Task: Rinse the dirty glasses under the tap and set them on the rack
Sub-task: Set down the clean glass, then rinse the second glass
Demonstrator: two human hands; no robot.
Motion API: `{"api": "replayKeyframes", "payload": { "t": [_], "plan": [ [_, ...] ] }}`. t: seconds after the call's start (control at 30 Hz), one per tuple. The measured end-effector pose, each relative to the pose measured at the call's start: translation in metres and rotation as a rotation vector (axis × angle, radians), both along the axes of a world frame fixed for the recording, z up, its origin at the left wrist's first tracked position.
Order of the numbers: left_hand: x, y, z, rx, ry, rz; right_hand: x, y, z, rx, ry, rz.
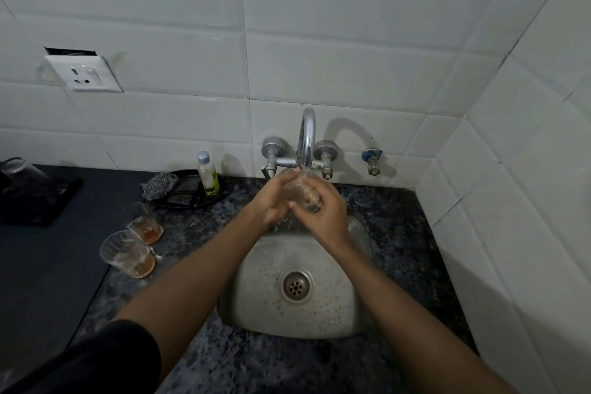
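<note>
While water runs from the chrome tap (306, 137), I see the left hand (273, 201) and right hand (323, 211) both gripping a clear glass (299, 190) above the steel sink (256, 291); no lettering is legible on the bottle (208, 173).

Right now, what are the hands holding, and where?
Both hands, left and right, hold one glass by its sides under the tap.

Two bare forearms. Left arm: short black sleeve (105, 358), loose, ending above the elbow. Right arm uncovered as far as visible. No rings, watch or bands on left hand (271, 201) or right hand (323, 211).
</note>
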State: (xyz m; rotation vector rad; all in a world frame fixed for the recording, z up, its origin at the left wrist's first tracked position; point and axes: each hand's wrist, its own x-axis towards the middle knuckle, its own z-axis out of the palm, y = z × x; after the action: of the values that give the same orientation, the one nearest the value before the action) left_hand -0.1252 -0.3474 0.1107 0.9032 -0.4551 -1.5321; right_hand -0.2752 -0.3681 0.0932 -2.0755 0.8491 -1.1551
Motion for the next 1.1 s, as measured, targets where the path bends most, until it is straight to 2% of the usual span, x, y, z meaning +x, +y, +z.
{"api": "replayKeyframes", "payload": {
  "t": [0.07,0.17,0.23,0.27,0.37,0.43,0.47,0.57,0.63,0.67,0.77,0.83,0.9,1.0,1.03,1.1],
  "plan": [
    [0.002,-0.001,-0.003,0.028,0.0,-0.034,-0.001,-0.003,0.002,-0.062,0.066,-0.004],
    [0.007,-0.006,0.0,0.119,-0.124,-0.083,-0.01,-0.006,0.007,-0.47,0.342,0.078],
    [0.01,-0.009,0.002,0.149,-0.156,-0.057,-0.011,-0.008,0.007,-0.61,0.429,0.135],
    [0.01,-0.01,0.002,0.14,-0.154,-0.036,-0.01,-0.007,0.006,-0.573,0.417,0.128],
    [0.007,-0.008,0.002,0.051,-0.032,-0.002,0.0,-0.002,0.005,-0.224,0.227,0.029],
    [0.005,-0.007,-0.001,0.012,0.036,-0.007,0.007,-0.001,0.011,-0.083,0.148,-0.043],
    [0.006,-0.006,-0.002,0.015,0.044,-0.014,0.009,-0.001,0.014,-0.121,0.178,-0.037],
    [0.011,-0.009,0.0,0.082,-0.065,-0.054,0.002,-0.002,0.016,-0.491,0.413,0.063],
    [0.012,-0.009,0.002,0.137,-0.164,-0.039,-0.001,-0.006,0.015,-0.567,0.475,0.098],
    [0.014,-0.01,0.003,0.156,-0.19,-0.016,0.0,-0.005,0.014,-0.501,0.429,0.088],
    [0.013,-0.011,0.001,0.13,-0.165,0.034,0.009,0.003,0.02,-0.004,0.114,-0.022],
    [0.014,-0.01,0.0,0.101,-0.129,0.037,0.014,0.001,0.025,0.144,0.016,-0.089],
    [0.015,-0.009,-0.001,0.087,-0.08,-0.003,0.01,0.002,0.027,-0.017,0.124,-0.076],
    [0.014,-0.01,0.008,0.125,-0.135,-0.051,0.0,0.002,0.026,-0.462,0.392,0.051],
    [0.012,-0.011,0.011,0.142,-0.157,-0.051,-0.002,0.001,0.025,-0.505,0.432,0.073],
    [0.009,-0.012,0.013,0.149,-0.132,-0.031,0.0,0.001,0.022,-0.344,0.356,0.06]
  ]
}}
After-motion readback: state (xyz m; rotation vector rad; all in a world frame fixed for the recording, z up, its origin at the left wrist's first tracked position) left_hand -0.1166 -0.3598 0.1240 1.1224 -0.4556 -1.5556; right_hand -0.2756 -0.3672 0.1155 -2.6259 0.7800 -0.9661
